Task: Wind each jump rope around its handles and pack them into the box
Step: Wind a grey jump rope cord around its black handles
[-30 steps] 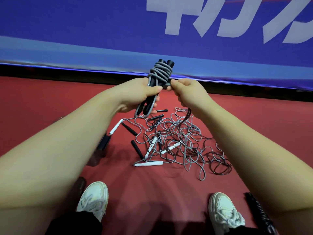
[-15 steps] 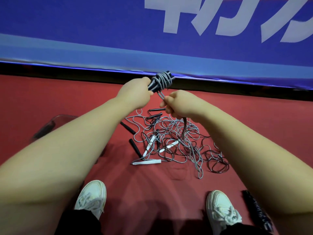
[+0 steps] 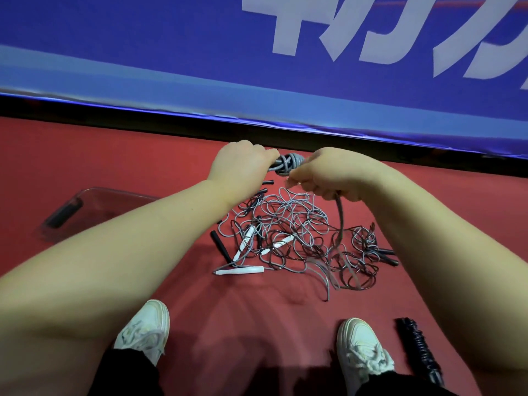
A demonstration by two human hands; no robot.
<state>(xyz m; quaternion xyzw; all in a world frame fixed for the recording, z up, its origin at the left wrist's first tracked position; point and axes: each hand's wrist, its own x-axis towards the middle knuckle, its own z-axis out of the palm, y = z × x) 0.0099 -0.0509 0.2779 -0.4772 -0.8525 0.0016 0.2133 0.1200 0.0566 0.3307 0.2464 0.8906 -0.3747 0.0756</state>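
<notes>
Up in front of the person, the left hand [image 3: 243, 164] curls around the black handles of a grey jump rope [image 3: 287, 162], whose cord is already coiled several turns about them. The bundle lies roughly level between the two hands. The right hand [image 3: 328, 175] is closed into a fist just beside the coils, gripping the loose grey cord [image 3: 340, 215], which drops from under the fist down to the floor. The fingertips themselves are hidden, so exactly how they pinch the cord cannot be told.

Below the hands, on the red floor mat [image 3: 128, 155], lies a tangled heap of grey and dark jump ropes [image 3: 288, 224], with white handles [image 3: 240, 270] and black handles [image 3: 219, 243] sticking out of it. A clear plastic box [image 3: 114, 192] sits on the mat to the left, partly behind the left forearm, with a dark handle-shaped piece [image 3: 64, 212] inside it. Near the right white sneaker [image 3: 363, 347] a black wound rope bundle [image 3: 418, 350] lies on the mat. The left white sneaker [image 3: 145, 330] stands apart from it. A blue banner with white lettering [image 3: 171, 52] runs along the far edge.
</notes>
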